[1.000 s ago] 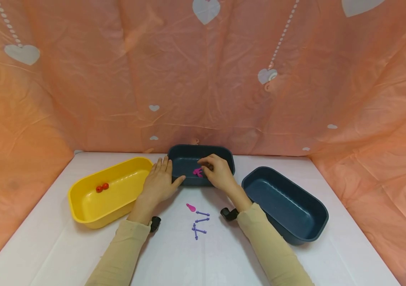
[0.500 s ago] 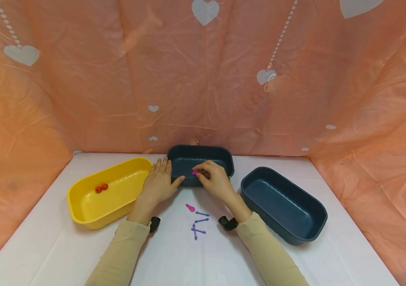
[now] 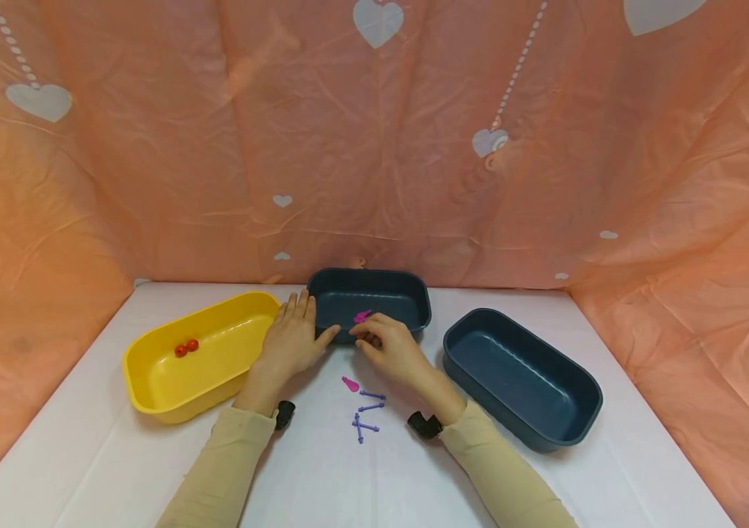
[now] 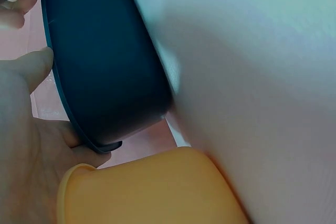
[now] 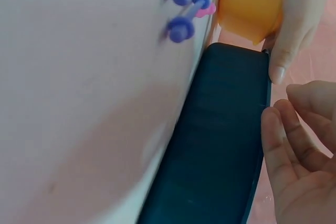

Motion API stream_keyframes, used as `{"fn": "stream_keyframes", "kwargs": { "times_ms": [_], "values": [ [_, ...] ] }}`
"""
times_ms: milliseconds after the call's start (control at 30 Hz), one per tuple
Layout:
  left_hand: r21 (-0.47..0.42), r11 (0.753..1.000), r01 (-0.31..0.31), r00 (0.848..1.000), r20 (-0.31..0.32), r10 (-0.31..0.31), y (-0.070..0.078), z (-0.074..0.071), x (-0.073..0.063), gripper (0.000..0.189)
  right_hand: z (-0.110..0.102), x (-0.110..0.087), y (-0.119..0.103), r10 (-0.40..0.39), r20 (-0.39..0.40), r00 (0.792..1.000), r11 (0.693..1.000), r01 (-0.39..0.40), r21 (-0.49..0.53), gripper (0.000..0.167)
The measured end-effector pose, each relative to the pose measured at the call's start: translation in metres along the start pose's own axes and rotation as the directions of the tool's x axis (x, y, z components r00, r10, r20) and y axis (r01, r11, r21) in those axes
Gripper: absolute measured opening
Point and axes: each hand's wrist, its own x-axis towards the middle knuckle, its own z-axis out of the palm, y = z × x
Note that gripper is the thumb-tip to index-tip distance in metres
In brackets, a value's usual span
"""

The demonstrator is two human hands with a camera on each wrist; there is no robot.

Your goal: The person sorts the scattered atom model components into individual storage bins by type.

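My left hand (image 3: 291, 345) lies with straight, spread fingers over the near left corner of the middle dark blue bin (image 3: 400, 301). Its thumb touches that bin's front rim, as the left wrist view also shows. At the same front rim is my right hand (image 3: 390, 348), its fingers loosely bent and nothing between thumb and fingertips in the right wrist view. Small pink pieces (image 3: 362, 316) lie inside the bin, partly hidden by the rim and right hand. On the table before it lie a pink teardrop-shaped piece (image 3: 351, 383) and several purple rods with knobbed ends (image 3: 372, 406).
To the left stands a yellow bin (image 3: 205, 396) with two red beads (image 3: 186, 347) in it, close beside the left hand. A second dark blue bin (image 3: 526, 374) is angled at the right. An orange curtain (image 3: 374, 183) hangs behind the white table (image 3: 374, 484).
My right hand pinched a pink piece inside the middle bin half a second ago; it has let go and drawn back toward the front rim. The left hand stays in place.
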Motion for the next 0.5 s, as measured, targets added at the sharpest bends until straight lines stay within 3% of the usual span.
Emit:
{"fn": "stream_keyframes", "kwargs": {
  "times_ms": [267, 500],
  "values": [
    [-0.002, 1.000, 0.003, 1.000, 0.004, -0.003, 0.0008, -0.0016, -0.0004, 0.089, -0.0006, -0.0033, -0.0025, 0.002, 0.131, 0.991, 0.999, 0.005, -0.054, 0.015],
    [-0.003, 1.000, -0.003, 1.000, 0.001, 0.003, 0.0002, -0.0012, 0.0000, 0.089, 0.0032, -0.0042, -0.0002, -0.011, 0.265, 0.964, 0.996, 0.035, -0.086, 0.017]
  ]
}}
